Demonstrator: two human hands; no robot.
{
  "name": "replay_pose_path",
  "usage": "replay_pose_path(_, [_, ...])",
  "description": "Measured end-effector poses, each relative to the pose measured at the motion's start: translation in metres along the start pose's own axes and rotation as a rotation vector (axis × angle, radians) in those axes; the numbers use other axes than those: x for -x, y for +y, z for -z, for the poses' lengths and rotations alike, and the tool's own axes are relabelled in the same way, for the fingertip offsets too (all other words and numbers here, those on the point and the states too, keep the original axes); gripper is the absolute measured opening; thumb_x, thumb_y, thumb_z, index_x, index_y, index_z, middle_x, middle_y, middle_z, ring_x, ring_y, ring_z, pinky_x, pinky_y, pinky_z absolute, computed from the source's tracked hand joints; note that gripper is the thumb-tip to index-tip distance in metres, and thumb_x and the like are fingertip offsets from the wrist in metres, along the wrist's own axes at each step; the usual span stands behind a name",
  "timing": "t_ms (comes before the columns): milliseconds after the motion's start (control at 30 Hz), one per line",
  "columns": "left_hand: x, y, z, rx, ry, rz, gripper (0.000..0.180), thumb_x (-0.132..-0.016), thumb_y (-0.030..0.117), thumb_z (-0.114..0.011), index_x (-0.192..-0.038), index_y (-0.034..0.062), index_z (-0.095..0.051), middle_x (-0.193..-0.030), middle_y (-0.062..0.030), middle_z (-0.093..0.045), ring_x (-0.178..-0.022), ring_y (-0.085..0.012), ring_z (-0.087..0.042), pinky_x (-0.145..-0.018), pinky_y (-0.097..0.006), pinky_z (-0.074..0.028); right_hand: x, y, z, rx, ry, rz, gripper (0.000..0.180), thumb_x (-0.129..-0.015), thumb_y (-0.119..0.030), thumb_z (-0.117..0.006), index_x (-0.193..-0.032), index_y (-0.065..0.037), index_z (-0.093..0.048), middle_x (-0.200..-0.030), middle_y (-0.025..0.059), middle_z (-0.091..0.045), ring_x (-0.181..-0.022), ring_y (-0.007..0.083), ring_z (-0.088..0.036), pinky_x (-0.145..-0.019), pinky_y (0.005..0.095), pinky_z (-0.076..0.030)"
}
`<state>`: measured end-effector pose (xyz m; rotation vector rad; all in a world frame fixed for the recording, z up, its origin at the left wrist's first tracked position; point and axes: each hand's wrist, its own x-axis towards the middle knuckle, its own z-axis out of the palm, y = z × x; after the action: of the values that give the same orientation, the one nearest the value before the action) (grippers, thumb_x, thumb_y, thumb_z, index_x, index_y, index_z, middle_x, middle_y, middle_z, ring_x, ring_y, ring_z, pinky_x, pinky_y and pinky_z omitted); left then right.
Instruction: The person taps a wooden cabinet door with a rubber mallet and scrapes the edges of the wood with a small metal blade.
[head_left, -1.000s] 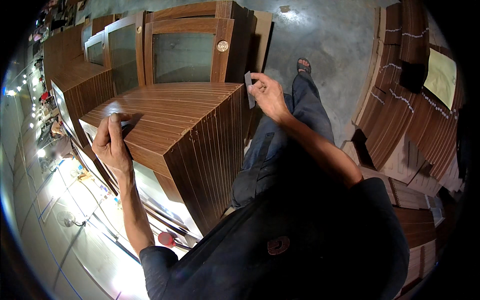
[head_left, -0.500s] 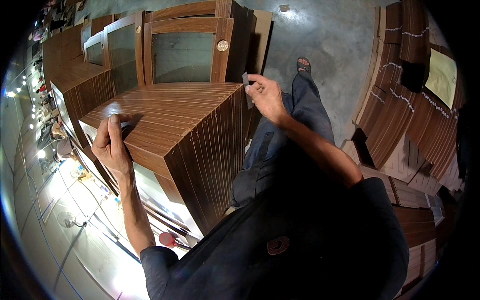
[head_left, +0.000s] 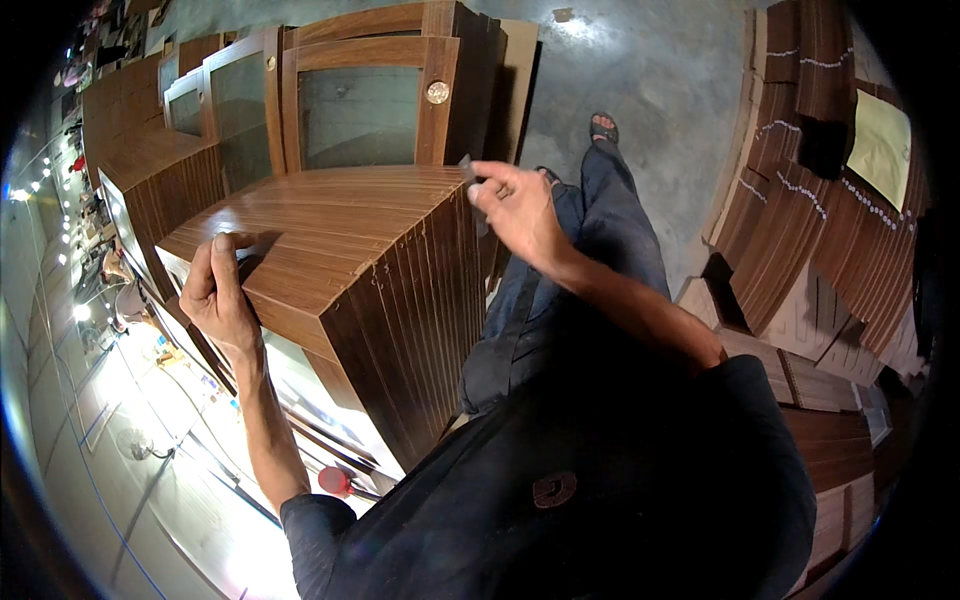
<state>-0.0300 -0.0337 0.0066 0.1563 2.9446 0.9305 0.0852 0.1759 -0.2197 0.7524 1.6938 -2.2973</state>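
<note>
Evidently, right hand (head_left: 522, 208), pinched grip on thin grey strip (head_left: 466, 167); left hand (head_left: 222, 305), grip unclear, at woodgrain panels (head_left: 330, 222)

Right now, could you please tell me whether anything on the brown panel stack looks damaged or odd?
Yes: small ragged bits show along the top right edge of the brown panel stack, odd beside its otherwise neat lines. I cannot tell whether they are shavings or chipped edging.
</note>
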Motion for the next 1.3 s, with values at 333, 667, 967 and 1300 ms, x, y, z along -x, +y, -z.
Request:
replay_pose_path(333, [-0.001, 0.001, -0.005, 0.018, 0.061, -0.006, 0.027, -0.1, 0.02, -0.058, -0.09, -0.0013, -0.073, -0.069, -0.0008, -0.061, -0.061, -0.0044, -0.045, -0.058, -0.021, -0.035, 0.006, -0.025, -0.006, 0.002, -0.019, -0.067, 0.033, -0.088, -0.006, -0.065, -0.119, 0.006, -0.063, -0.069, 0.0001, -0.063, -0.061, 0.0044, -0.055, -0.058, 0.0216, -0.049])
replay_pose_path(667, [0.001, 0.0, -0.004, 0.039, 0.065, -0.037, 0.027, -0.099, 0.021, -0.06, -0.087, 0.0002, -0.072, -0.063, 0.0042, -0.051, -0.058, -0.0038, -0.036, -0.053, -0.023, -0.026, 0.008, -0.037, -0.003, 0.045, 0.028, 0.037, 0.035, -0.089, -0.005, -0.067, -0.12, 0.009, -0.06, -0.075, 0.0051, -0.065, -0.064, 0.0062, -0.056, -0.061, 0.0223, -0.049])
replay_pose_path(967, [-0.002, 0.002, -0.004, -0.003, 0.038, -0.012, 0.029, -0.099, 0.022, -0.058, -0.087, -0.0006, -0.071, -0.063, 0.0028, -0.054, -0.058, -0.0047, -0.04, -0.054, -0.022, -0.031, 0.107, -0.12, -0.048, -0.091, -0.21, 0.917, 0.041, -0.078, 0.002, -0.069, -0.118, 0.004, -0.065, -0.07, 0.0076, -0.058, -0.058, 0.0144, -0.054, -0.049, 0.0286, -0.047])
replay_pose_path(1300, [-0.002, -0.008, -0.001, -0.095, 0.069, -0.112, 0.026, -0.098, 0.016, -0.058, -0.088, -0.0034, -0.072, -0.076, -0.0009, -0.063, -0.067, -0.0063, -0.05, -0.063, -0.021, -0.038, 0.064, -0.117, -0.023, -0.274, -0.264, 0.135, 0.025, -0.095, -0.005, -0.057, -0.116, 0.006, -0.05, -0.075, 0.0021, -0.058, -0.061, 0.0056, -0.055, -0.054, 0.022, -0.048])
